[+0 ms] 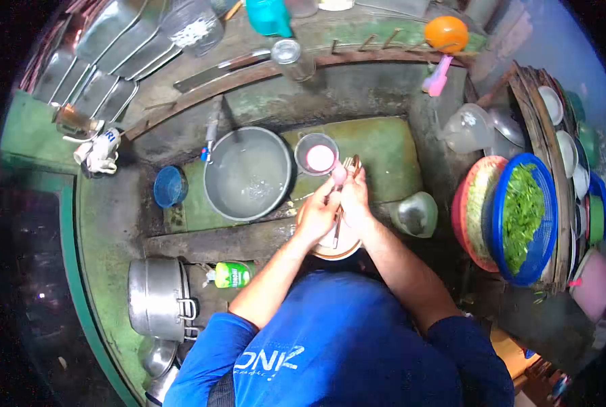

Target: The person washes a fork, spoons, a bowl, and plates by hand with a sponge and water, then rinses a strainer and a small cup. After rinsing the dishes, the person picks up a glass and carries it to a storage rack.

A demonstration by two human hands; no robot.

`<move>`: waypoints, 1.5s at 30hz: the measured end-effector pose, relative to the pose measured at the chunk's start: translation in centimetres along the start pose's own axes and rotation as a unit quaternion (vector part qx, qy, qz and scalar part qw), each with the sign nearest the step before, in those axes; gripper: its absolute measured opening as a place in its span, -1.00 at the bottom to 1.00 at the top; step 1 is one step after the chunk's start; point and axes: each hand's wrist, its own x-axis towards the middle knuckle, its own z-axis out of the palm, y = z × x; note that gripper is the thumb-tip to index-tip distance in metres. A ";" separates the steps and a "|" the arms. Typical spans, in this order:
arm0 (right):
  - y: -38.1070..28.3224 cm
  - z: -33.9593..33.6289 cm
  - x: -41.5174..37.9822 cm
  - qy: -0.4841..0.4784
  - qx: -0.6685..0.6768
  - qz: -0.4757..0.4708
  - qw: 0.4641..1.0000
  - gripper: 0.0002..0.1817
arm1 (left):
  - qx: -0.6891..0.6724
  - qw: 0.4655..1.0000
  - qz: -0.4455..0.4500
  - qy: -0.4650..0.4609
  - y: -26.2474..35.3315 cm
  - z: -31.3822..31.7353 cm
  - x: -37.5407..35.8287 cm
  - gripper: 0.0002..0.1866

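Green floor lies beyond left hand and right hand, fingers pinching cutlery beside a pink item.

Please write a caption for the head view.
Left hand and right hand hold cutlery and something pink near a grey basin of water.

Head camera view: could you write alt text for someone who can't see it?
A person's bare left hand and right hand hold cutlery and something pink above a pale dish. A grey basin of water stands left, a blue basket of greens right.
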 end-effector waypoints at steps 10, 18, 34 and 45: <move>-2.2 -6.2 -0.6 -0.059 0.071 0.142 0.986 -0.57 | -0.077 0.989 -0.047 -0.115 4.3 4.7 -2.4 -0.58; -5.0 -15.6 -0.7 -0.101 -0.149 -0.005 0.984 -0.78 | 0.007 0.988 -0.099 -0.114 3.1 3.3 -2.8 -0.52; -4.2 -22.7 0.5 0.067 -0.479 -0.043 0.874 -0.59 | 0.276 0.951 0.138 -0.032 3.7 2.0 -1.9 -0.72; -4.6 -22.8 -1.0 0.049 0.105 -0.036 0.993 -0.79 | 0.033 0.993 -0.051 -0.101 4.7 4.4 -1.3 -0.78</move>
